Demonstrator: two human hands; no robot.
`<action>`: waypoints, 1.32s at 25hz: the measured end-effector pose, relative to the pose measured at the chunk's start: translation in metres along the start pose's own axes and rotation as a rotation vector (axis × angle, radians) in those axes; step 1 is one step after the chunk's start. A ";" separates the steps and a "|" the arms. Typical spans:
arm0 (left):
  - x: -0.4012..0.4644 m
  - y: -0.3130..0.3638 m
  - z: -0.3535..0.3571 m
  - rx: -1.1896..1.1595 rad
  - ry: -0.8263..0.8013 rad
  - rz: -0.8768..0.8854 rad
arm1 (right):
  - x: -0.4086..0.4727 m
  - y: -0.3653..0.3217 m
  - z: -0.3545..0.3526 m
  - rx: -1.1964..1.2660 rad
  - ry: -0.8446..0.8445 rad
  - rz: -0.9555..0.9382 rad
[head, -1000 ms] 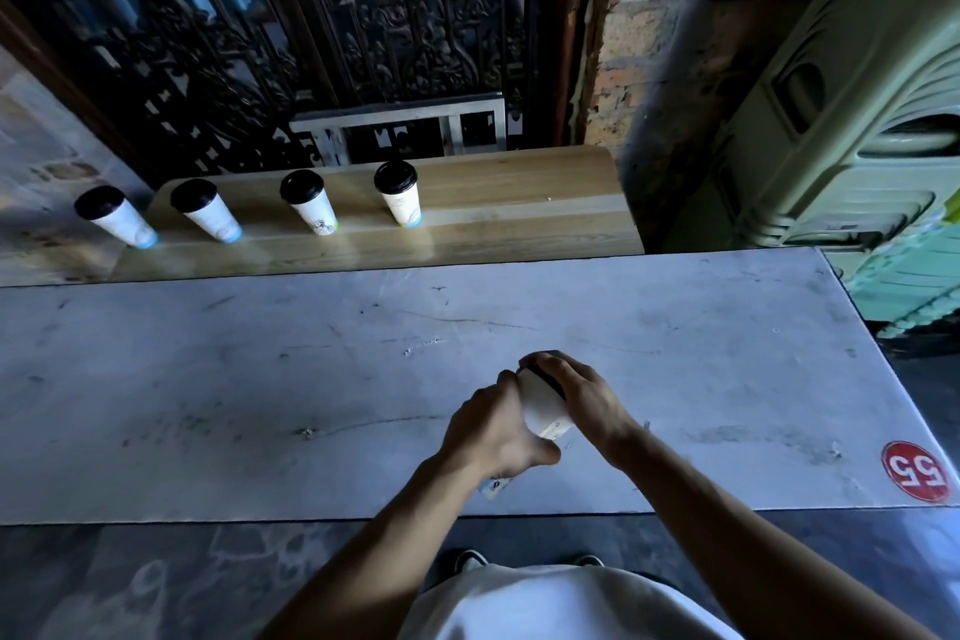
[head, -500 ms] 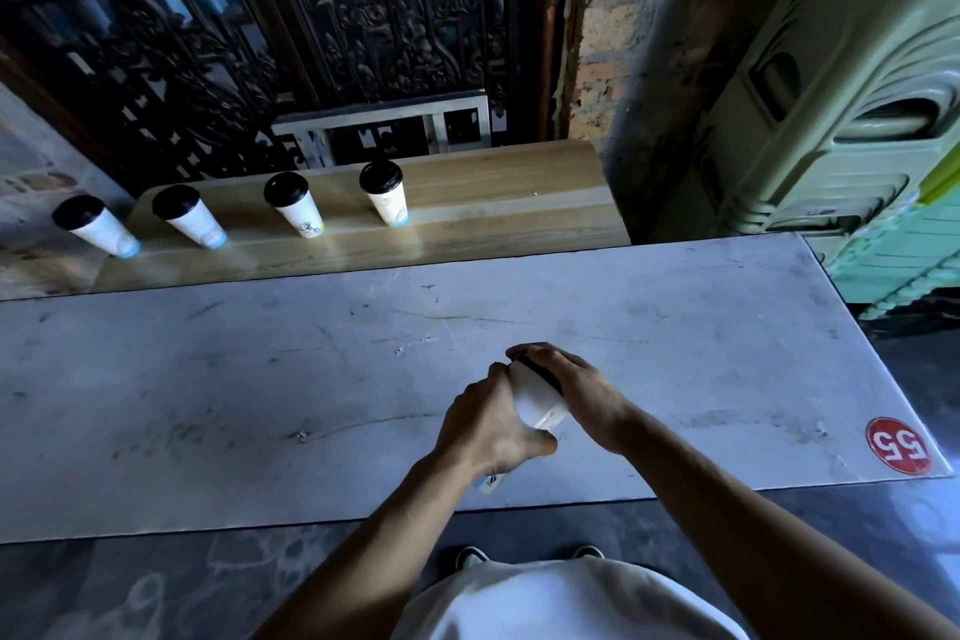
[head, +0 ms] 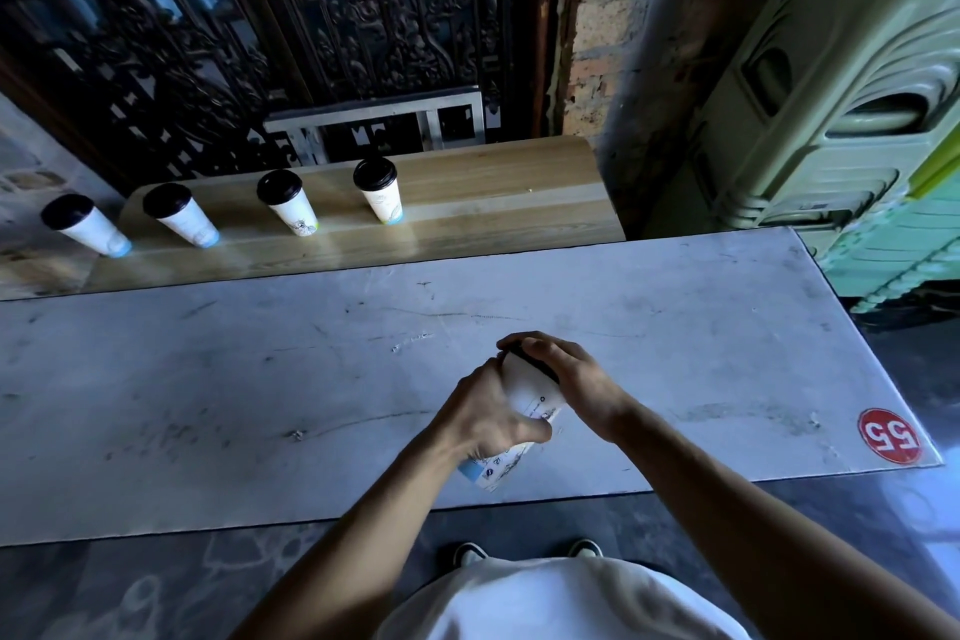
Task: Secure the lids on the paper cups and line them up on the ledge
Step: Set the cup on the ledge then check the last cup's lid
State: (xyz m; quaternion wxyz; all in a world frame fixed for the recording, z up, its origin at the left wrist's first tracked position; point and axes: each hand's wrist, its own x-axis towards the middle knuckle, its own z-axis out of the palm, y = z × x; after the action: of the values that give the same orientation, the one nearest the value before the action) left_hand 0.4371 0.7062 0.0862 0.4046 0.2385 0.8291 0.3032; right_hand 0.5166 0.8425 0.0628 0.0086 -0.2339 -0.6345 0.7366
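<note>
White garment point(head: 561, 603), nearest the camera, below the grey surface point(head: 208, 405); two shoe tips point(head: 470, 552) show just beyond it on the floor.

Paper cup point(head: 530, 392), white with a blue band at its base, held tilted above the near edge of the surface. Left hand point(head: 488, 416): fingers curled round the cup's body, thumb across the printed side. Right hand point(head: 563, 372): fingers curled over the black lid point(head: 537, 368) at the cup's top, covering most of it.

Red round sticker point(head: 889, 435), numbered 55, at the surface's near right corner.

Wooden ledge point(head: 493, 203), just beyond the surface's far edge. Four lidded cups point(head: 283, 200) on it in a row towards its left, apart from one another, black lids on.

Ornate dark grille point(head: 311, 26), behind the ledge. Brick wall point(head: 602, 42), right of the grille.
</note>
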 end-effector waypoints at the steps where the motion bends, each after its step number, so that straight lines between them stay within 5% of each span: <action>1: 0.001 -0.002 -0.001 -0.015 -0.002 -0.001 | 0.000 -0.001 0.001 0.001 -0.001 0.001; 7: 0.007 -0.013 0.006 -0.145 -0.063 0.030 | 0.003 -0.001 -0.001 -0.015 -0.002 0.085; 12: 0.003 -0.018 0.007 -0.721 -0.036 -0.084 | 0.003 0.003 -0.006 0.471 0.170 0.129; 20: 0.006 -0.017 0.015 -1.175 -0.053 -0.254 | -0.011 0.020 0.019 0.433 0.077 0.169; 24: 0.009 -0.018 0.013 -1.094 -0.004 -0.260 | -0.013 0.014 0.013 0.353 0.096 0.170; 27: 0.011 -0.014 0.012 -0.826 0.158 -0.221 | -0.013 0.018 0.007 0.385 0.096 0.170; 33: 0.005 -0.021 0.001 -0.452 0.481 0.131 | -0.017 0.017 0.003 0.443 0.077 0.181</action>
State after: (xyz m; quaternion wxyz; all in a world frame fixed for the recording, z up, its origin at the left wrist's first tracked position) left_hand 0.4321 0.6951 0.0682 0.2198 0.1170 0.7957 0.5522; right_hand 0.5354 0.8310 0.0528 0.0178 -0.3099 -0.4329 0.8463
